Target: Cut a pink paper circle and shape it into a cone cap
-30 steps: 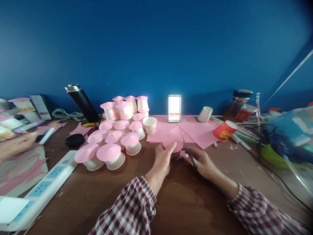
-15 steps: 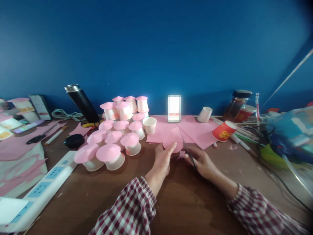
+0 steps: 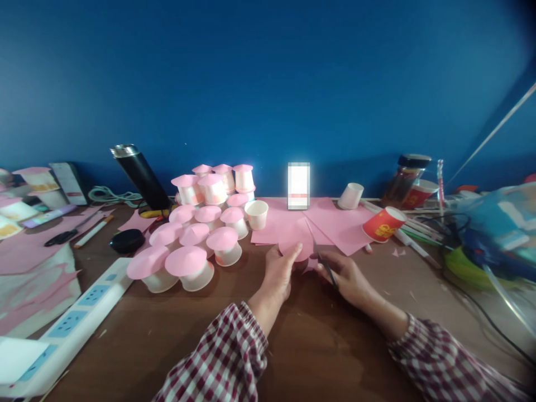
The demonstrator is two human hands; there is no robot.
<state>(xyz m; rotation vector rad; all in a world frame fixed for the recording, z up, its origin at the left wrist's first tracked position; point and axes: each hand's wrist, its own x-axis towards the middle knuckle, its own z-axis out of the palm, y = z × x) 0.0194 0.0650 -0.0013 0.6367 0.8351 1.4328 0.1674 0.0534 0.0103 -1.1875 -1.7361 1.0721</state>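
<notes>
Left hand (image 3: pixel 280 273) is pinching a pink paper piece (image 3: pixel 298 243) by its near edge, held just over the brown table (image 3: pixel 310 346) in front of the pink sheets (image 3: pixel 335 223). Right hand (image 3: pixel 345 277) is closed around scissors (image 3: pixel 320 254) — blades sit against the paper's right side. To the left there's a cluster of pink-capped cups (image 3: pixel 196 223), about fourteen as far as I can count. Also two plain white cups — one upright (image 3: pixel 257 214), one tipped (image 3: pixel 350 195) — plus one red cup (image 3: pixel 384 223) on its side and one black flask (image 3: pixel 140 174).
</notes>
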